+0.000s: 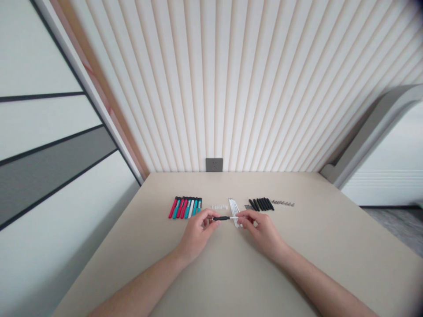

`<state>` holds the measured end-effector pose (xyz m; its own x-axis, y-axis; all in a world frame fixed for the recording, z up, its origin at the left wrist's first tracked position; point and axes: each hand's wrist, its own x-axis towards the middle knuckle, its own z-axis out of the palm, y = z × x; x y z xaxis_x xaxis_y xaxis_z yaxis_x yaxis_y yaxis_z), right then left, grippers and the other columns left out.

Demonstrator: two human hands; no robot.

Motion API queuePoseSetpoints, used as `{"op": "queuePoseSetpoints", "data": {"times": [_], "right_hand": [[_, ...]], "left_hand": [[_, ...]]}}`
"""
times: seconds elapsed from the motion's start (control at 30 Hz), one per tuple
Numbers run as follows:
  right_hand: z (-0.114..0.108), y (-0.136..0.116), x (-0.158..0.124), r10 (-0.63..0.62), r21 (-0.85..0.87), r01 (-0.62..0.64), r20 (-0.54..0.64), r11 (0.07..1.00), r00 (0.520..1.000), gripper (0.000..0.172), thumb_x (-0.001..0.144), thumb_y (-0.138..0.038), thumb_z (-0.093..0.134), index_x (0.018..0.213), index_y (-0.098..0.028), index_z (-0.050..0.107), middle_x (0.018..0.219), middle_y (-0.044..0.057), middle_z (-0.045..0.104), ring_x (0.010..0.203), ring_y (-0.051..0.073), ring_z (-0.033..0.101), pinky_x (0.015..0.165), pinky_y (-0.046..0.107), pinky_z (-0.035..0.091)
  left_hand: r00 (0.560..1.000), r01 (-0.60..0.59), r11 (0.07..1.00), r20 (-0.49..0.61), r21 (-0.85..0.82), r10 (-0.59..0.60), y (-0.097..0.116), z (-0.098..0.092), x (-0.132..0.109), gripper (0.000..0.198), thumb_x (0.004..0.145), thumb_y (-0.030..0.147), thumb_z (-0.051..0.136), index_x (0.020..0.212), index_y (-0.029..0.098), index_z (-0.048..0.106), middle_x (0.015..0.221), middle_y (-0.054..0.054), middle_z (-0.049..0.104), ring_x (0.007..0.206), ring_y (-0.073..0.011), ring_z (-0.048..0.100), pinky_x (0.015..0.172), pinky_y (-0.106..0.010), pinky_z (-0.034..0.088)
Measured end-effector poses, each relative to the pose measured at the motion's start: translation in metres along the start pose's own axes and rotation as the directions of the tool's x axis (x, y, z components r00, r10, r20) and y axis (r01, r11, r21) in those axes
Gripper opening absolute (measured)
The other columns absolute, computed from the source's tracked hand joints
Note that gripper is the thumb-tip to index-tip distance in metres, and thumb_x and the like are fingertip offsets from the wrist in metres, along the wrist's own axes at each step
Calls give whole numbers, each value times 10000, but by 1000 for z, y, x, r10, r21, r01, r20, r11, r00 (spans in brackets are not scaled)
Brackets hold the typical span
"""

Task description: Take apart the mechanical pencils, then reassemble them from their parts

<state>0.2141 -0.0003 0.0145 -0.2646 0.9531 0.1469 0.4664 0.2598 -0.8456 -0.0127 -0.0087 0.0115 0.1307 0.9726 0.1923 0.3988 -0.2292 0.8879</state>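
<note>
My left hand (200,226) pinches the left end of a black pen section (221,218) above the table. From its right end runs a thin white refill (234,217), and my right hand (261,226) pinches the refill's far end. How deep the refill sits in the black section cannot be made out. Behind my left hand lies a row of red, teal and white pen barrels (181,208) with black ends. More white refills (233,207) lie in a bundle behind the held pieces, partly covered by my right fingers.
Small white pieces (218,207) form a short row between barrels and refills. Several black pen sections (262,204) lie at the right, with a row of tiny metallic parts (283,203) beyond them. A ribbed wall with a dark socket (214,165) borders the table (228,281) at the back.
</note>
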Motion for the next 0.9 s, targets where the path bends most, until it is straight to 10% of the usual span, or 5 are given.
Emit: {"op": "queuePoseSetpoints", "data": {"times": [0.67,0.9], "right_hand": [[-1,-1,-4,-166,-118,170,45,978,985,232,937,-331,502,1020,-222,689,921,61,700,850,199,628,676,267,498],[4,4,-4,-226,-174,239,94,955,970,196,933,-310,526,995,-226,692,910,49,720,837,194,643,775,307,494]], "left_hand": [[984,-173,968,81,182,160,-2,-10,5,65,835,192,627,895,199,650,860,-14,666,755,-161,590,705,-258,463],[886,-454,814,283,363,368,-1,-13,3,72,911,225,598,964,196,638,894,-25,674,885,-187,593,826,-306,437]]}}
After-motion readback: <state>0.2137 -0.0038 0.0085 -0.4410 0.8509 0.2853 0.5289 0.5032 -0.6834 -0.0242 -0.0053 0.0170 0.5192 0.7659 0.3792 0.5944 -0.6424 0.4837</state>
